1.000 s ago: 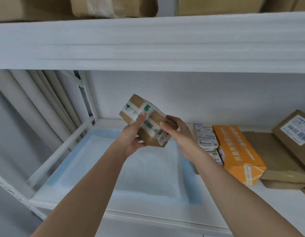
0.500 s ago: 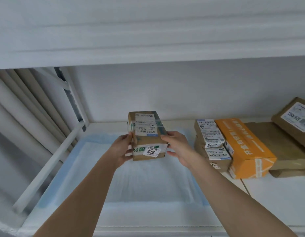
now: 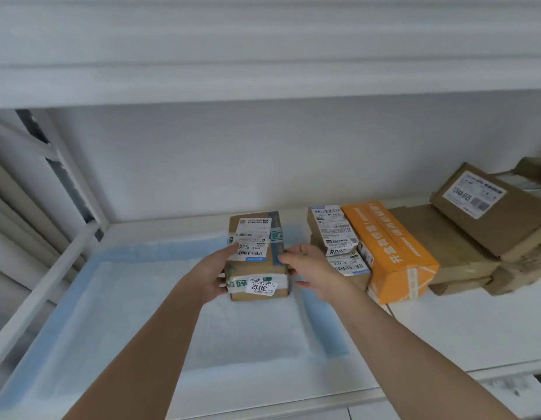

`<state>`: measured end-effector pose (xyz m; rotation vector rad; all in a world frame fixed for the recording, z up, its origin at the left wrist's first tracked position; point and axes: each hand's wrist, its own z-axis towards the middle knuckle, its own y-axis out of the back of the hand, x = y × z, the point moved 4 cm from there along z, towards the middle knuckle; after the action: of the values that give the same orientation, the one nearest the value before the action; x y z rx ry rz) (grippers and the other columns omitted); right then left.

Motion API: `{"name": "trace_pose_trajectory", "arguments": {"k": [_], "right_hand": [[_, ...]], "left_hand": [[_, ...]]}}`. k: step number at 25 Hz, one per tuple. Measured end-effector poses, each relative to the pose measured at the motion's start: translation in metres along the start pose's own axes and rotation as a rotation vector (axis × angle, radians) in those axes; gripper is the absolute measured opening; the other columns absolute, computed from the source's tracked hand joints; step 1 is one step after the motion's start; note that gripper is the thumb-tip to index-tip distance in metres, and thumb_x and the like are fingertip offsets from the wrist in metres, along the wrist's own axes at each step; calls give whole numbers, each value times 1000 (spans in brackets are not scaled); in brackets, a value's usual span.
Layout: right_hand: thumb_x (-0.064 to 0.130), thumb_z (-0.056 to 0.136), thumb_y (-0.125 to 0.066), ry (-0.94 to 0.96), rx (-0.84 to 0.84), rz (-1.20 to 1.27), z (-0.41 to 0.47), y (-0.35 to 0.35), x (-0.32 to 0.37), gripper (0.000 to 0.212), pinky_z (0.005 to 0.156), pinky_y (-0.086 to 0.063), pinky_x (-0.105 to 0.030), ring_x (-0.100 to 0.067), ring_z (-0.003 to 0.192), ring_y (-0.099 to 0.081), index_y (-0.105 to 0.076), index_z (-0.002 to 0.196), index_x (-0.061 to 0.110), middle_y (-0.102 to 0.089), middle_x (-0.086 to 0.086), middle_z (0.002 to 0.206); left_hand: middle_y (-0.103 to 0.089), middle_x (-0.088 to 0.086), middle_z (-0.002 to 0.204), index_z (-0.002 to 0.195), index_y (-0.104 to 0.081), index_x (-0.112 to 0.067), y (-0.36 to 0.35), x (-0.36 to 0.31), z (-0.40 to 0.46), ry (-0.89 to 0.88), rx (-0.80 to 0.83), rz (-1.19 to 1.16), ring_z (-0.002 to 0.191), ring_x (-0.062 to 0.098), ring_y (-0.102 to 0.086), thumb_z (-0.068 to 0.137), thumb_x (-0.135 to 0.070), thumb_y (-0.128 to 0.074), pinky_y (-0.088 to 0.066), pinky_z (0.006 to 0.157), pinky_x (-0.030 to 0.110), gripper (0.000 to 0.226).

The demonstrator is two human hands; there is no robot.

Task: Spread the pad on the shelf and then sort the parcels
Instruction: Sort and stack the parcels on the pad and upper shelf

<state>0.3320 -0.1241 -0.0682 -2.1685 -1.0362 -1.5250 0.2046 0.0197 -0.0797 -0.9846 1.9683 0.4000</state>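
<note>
A brown cardboard parcel (image 3: 257,256) with white labels and a "3012" sticker rests on the blue-edged white pad (image 3: 127,298). The pad lies flat on the left half of the white shelf (image 3: 460,328). My left hand (image 3: 211,274) holds the parcel's left side, thumb on its top edge. My right hand (image 3: 314,268) is at the parcel's right side; its fingertips touch the upper edge and its thumb hangs apart from the box.
Right of the pad stand stacked labelled parcels (image 3: 336,234), an orange box (image 3: 390,247) and several brown boxes (image 3: 490,213) against the back wall. A white rail (image 3: 45,283) bounds the shelf's left end. The shelf above (image 3: 263,56) hangs low overhead.
Both hands turned the parcel label-up and lowered it onto the pad. My right hand has loosened its hold. The view has tilted down towards the shelf.
</note>
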Motion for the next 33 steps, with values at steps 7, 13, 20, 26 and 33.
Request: {"name": "trace_pose_trajectory", "arguments": {"k": [7, 13, 20, 26, 33], "right_hand": [[14, 91, -62, 31, 27, 28, 0, -1, 5, 27, 58, -39, -20, -6, 78, -57, -58, 118, 12, -64, -5, 110], [10, 92, -58, 65, 23, -51, -1, -4, 12, 23, 64, -40, -18, -6, 79, -54, -59, 115, 10, -61, -1, 99], [6, 90, -51, 258, -164, -57, -4, 44, 41, 27, 70, -43, -21, -10, 89, -54, -63, 111, 15, -58, 6, 98], [17, 85, -59, 278, -377, -51, -15, 137, 38, 28, 82, -44, -25, -17, 99, -57, -60, 113, 17, -60, 4, 106], [33, 84, -57, -40, -396, -413, -20, 231, -7, 44, 104, -43, -42, -34, 125, -47, -58, 122, 11, -49, -14, 134]], "left_hand": [[-68, 10, 99, 106, -61, -11, 1, -1, 3, -32, -56, -3, 92, 29, -63, 95, -24, -59, -53, 87, 46, 17], [-64, 13, 114, 126, -50, -3, 2, -9, 2, -157, -230, 222, 84, 23, -60, 99, -18, -52, -45, 73, 31, 32], [-49, 16, 129, 127, -48, -10, -30, -56, -12, -418, -577, 373, 105, 34, -57, 91, -12, -52, -53, 80, 41, 37], [-50, 15, 128, 119, -56, -14, -124, -66, -26, -592, -517, 437, 116, 35, -51, 85, -9, -52, -47, 96, 44, 35], [-48, 6, 79, 82, -47, -13, -229, -23, -26, -381, -113, 496, 68, 21, -47, 85, -4, -51, -38, 63, 28, 11]]}}
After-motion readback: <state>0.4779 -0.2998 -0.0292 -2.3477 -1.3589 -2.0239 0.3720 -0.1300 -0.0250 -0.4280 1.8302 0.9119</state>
